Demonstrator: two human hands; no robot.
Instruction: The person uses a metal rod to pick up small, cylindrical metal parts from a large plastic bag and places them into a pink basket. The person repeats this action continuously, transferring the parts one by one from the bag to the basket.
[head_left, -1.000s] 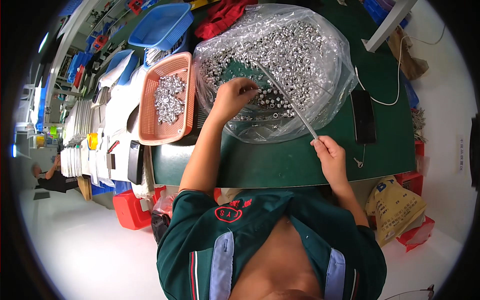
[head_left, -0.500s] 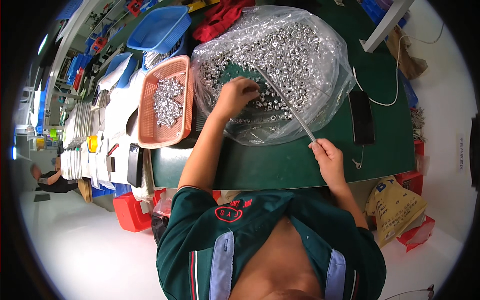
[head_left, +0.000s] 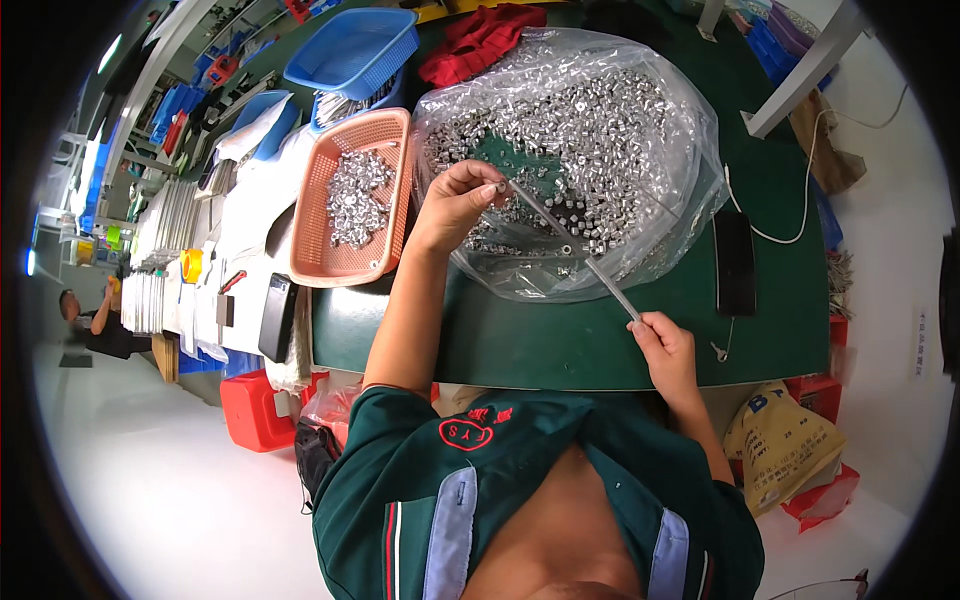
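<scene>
My right hand [head_left: 665,352] grips the lower end of a thin grey rod [head_left: 612,288] between thumb and fingers. The rod slants up and left over a clear plastic bag [head_left: 510,284] spread on the table. Many small shiny metal ring-like pieces [head_left: 610,130] lie in the bag. My left hand [head_left: 455,208] is closed, thumb and fingertips pinching a small metal piece [head_left: 502,187] right at the rod's far tip. Whether the rod's tip has entered the piece is too small to tell. Another small piece [head_left: 567,249] shows at the rod's middle.
Left of the bag, an orange-pink basket [head_left: 302,240] holds more metal pieces. Blue baskets [head_left: 345,60] and a red cloth [head_left: 480,42] sit behind. A black phone [head_left: 735,265] and white cable [head_left: 790,240] lie at right. A co-worker [head_left: 95,320] is far left.
My left hand has come up from among the loose pieces to the rod's tip, now pinching a small piece. The rod has swung slightly lower, and the whole view has shifted a little.
</scene>
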